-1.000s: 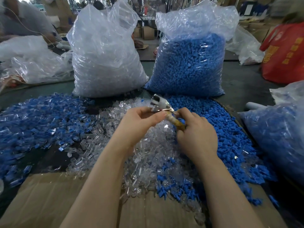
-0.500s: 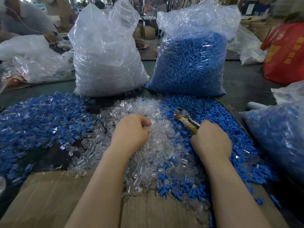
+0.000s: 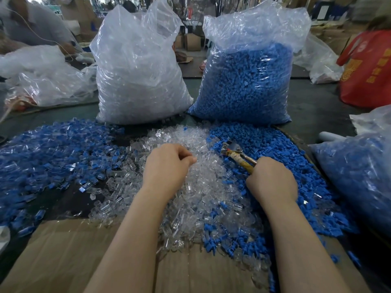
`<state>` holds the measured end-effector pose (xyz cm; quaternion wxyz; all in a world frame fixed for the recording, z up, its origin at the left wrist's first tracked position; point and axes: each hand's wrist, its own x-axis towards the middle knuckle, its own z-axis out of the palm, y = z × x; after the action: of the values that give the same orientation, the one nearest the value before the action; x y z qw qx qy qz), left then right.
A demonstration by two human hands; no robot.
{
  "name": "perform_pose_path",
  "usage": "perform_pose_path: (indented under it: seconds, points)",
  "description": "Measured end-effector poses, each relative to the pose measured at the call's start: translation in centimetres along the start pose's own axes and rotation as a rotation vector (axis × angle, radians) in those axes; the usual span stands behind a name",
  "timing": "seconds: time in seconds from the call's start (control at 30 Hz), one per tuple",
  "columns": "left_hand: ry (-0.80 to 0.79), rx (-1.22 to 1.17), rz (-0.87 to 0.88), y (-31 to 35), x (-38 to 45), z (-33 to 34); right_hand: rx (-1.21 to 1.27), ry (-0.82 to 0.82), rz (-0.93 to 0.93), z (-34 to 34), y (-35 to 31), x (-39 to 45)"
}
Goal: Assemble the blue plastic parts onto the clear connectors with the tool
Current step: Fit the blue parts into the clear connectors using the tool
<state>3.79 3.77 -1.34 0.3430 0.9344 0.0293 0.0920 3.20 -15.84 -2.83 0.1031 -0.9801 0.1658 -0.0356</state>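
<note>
While my left hand (image 3: 167, 166) curls its fingers (image 3: 186, 158) into the clear connectors (image 3: 196, 187), whether pinching one I cannot tell, and my right hand (image 3: 271, 180) stays out of it by gripping the tool (image 3: 237, 154) over the blue parts (image 3: 275, 144), I risk lifting two tangled connectors or scattering the heap off the table (image 3: 313, 106).

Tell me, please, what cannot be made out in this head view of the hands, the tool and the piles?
- Left hand: its curled fingers hide whether it pinches a clear connector from the clear pile.
- Tool: the right hand covers the handle ends; the tip is too small to show a blue part.
- Assembled pieces: too small and blurred to check their seating.
</note>
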Motion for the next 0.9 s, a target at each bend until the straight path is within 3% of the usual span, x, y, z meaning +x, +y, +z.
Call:
perform_pose_path:
  seconds: [0.27, 0.57, 0.7, 0.9]
  points:
    - [-0.049, -0.52, -0.089, 0.8, -0.1, -0.3, 0.132, 0.146, -0.048, 0.6, -0.1, 0.4]
    - [-0.212, -1.181, -0.242, 0.8, 0.2, -0.6, 0.829, 0.101, -0.134, 0.9, -0.6, 0.9]
    - [-0.317, -1.298, -0.256, 0.7, 0.2, -0.8, 1.064, 0.066, -0.186, 0.7, -1.3, 0.4]
    - [-0.306, -1.252, -0.226, 1.2, -0.1, -0.6, 1.186, 0.119, -0.323, 0.1, -2.4, -0.8]
